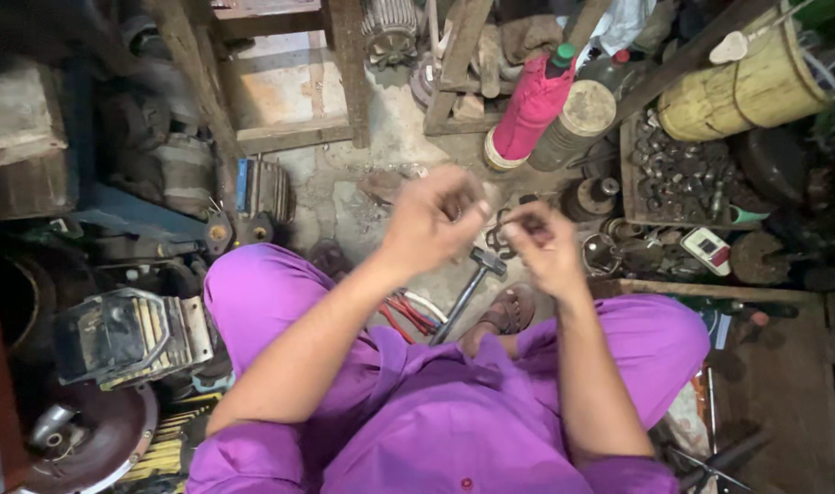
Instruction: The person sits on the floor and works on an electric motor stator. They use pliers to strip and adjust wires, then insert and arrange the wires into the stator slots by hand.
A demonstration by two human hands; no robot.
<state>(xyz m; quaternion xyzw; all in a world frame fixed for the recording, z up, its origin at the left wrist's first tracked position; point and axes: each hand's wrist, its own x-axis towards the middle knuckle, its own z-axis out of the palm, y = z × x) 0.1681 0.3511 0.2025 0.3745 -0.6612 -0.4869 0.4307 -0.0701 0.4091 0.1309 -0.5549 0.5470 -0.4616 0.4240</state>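
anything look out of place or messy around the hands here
Yes: a grey metal hammer and red-handled pliers lie loose on the dusty concrete floor by the sandalled foot, below the left hand and right hand.

The floor [344,197] is bare grey concrete, stained and gritty, crowded on every side. Wooden frames [289,82] stand at the top, with an old finned motor [390,27] between them. A yellowed bamboo basket [747,87] lies at upper right (tilted on its side), above a wooden tray of rusty nuts [683,178]. Light is dim, even daylight.
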